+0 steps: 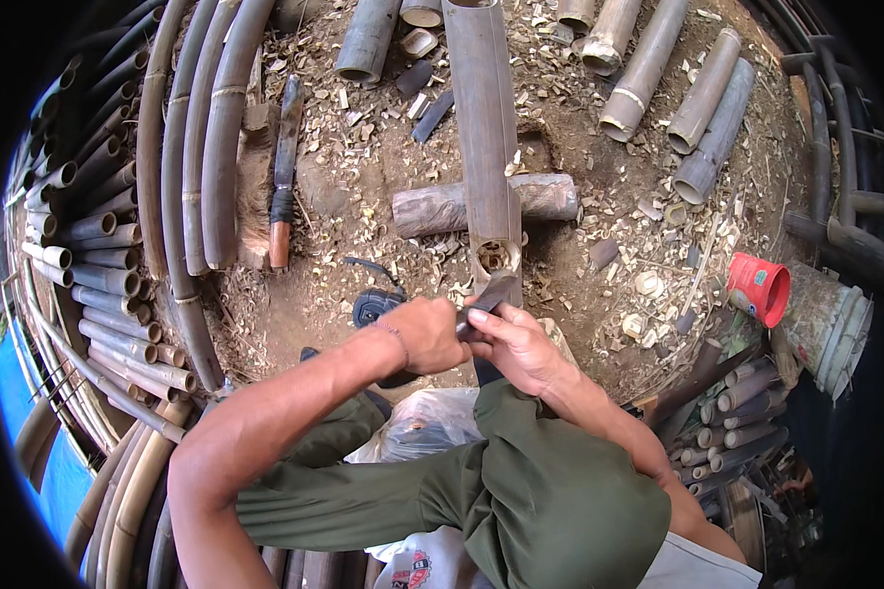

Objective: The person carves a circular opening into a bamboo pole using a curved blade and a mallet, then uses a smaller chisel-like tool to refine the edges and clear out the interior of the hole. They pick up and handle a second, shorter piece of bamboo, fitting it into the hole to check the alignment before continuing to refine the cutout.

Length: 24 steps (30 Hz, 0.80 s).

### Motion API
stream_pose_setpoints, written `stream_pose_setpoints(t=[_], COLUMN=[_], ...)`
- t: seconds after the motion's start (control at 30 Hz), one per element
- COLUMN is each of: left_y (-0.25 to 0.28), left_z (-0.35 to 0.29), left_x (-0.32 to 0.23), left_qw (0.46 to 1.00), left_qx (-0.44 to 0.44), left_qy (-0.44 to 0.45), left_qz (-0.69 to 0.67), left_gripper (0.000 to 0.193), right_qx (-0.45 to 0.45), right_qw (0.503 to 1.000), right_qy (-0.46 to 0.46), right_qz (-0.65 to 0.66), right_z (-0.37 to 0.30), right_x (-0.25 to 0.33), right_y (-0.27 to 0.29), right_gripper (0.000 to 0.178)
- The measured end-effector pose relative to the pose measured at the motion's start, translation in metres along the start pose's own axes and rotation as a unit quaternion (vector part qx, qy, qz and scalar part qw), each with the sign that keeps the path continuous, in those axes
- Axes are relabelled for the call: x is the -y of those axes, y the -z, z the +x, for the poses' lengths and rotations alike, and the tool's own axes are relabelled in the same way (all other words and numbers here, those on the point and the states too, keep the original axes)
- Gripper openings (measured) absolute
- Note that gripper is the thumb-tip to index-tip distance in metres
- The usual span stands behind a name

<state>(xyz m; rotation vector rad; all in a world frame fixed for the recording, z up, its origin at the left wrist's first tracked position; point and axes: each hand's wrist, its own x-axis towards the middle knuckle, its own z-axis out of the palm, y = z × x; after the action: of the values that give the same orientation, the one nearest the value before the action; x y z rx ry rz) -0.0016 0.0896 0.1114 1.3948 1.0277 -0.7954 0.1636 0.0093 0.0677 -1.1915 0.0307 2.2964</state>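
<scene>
Just beside the near end of the pole (pixel 481 128), the dark piece (pixel 499 289), probably stiff and light, was pinched by the fingers of left hand (pixel 426 336) and right hand (pixel 523 351), its lower part seeming safest to hold.

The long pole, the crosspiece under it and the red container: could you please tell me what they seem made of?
Long pole: likely bamboo, matt grey-brown, judging by its hollow near end.
Crosspiece: probably wood, rough, with a bark-like surface.
Red container: apparently plastic, given its smooth, thin wall.
</scene>
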Motion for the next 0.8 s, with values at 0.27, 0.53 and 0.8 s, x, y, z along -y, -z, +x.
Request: stream_pose_setpoints(t=[0.27, 0.53, 0.8], left_y=[-0.037, -0.054, -0.043], left_z=[0.033, 0.111, 0.090], left_x=[-0.019, -0.063, -0.053], left_qw=[0.893, 0.756, 0.304], left_qx=[0.061, -0.197, -0.039], left_qy=[-0.103, -0.080, -0.151], left_qz=[-0.434, -0.619, -0.940], left_gripper=[0.109, 0.044, 0.028], right_qx=[-0.118, -0.120, 0.130], right_qw=[0.810, 0.631, 0.337], right_qy=[0.215, 0.055, 0.029], right_qz=[-0.533, -0.764, -0.932], right_z=[-0.045, -0.024, 0.028], right_x=[0.039, 0.094, 0.156], right_y=[0.050, 0.036, -0.046], right_gripper=[0.038, 0.040, 0.019])
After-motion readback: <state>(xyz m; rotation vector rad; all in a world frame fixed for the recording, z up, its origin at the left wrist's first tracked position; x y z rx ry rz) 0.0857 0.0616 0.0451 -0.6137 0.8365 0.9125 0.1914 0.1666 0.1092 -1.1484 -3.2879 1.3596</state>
